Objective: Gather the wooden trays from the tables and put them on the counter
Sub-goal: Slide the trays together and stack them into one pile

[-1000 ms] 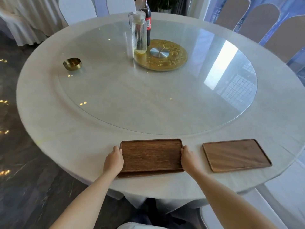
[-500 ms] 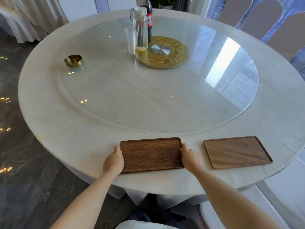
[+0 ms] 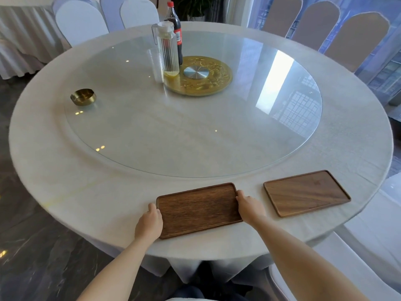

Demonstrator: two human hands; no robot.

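A dark wooden tray (image 3: 198, 208) lies flat near the front edge of the round white table (image 3: 65, 192). My left hand (image 3: 149, 222) grips its left short edge and my right hand (image 3: 250, 206) grips its right short edge. A second, lighter wooden tray (image 3: 306, 192) lies on the table to the right, untouched, a short gap from my right hand.
A glass turntable (image 3: 152, 131) covers the table's middle, carrying a gold centre plate (image 3: 214, 83), a clear pitcher (image 3: 168, 51), a cola bottle (image 3: 176, 27) and a small gold bowl (image 3: 83, 96). Covered chairs (image 3: 355, 40) ring the far side. Dark marble floor (image 3: 32, 246) lies to the left.
The tray was slightly lifted off the table a second ago and now lies flat. My hands stay on both its ends. The view has tilted and shifted a little.
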